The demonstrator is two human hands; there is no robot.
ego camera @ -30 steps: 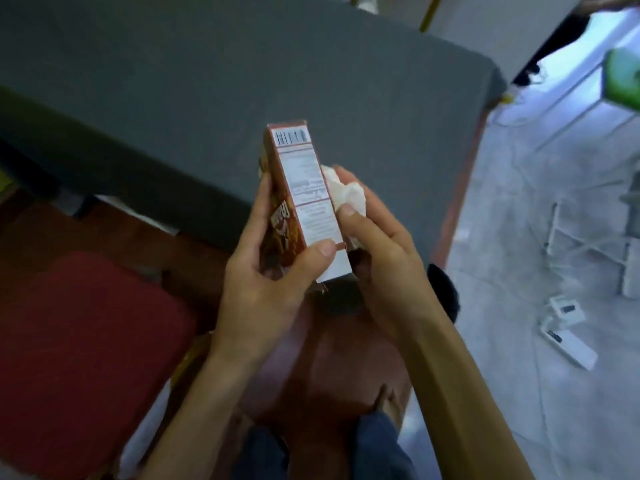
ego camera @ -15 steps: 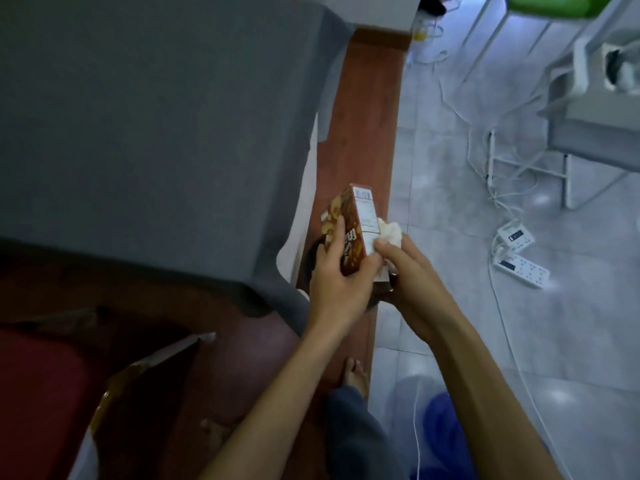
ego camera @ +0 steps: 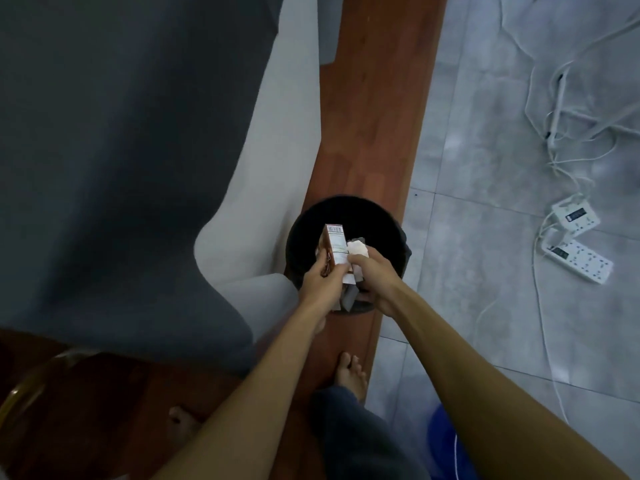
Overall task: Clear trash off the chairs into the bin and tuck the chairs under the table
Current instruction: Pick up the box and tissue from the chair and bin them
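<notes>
A round black bin (ego camera: 349,211) stands on the wooden floor strip beside the table. Over its opening my left hand (ego camera: 323,282) grips a brown snack box (ego camera: 334,247) with a white label side, held upright. My right hand (ego camera: 375,275) is closed on crumpled white tissue (ego camera: 357,249) right beside the box, touching it. Both hands are above the near half of the bin. The curved gold back of a chair (ego camera: 20,389) shows at the lower left; its seat is out of view.
The table under a grey cloth (ego camera: 121,150) fills the left, its light underside hanging near the bin. White power strips (ego camera: 576,259) and cables lie on the grey tiles at right. My bare feet (ego camera: 349,374) stand on the wooden strip; a blue object (ego camera: 441,434) sits by my leg.
The view has swung from the chair and table to the bin. Both hands, still holding box and tissue, have moved forward and down over the bin's opening.
</notes>
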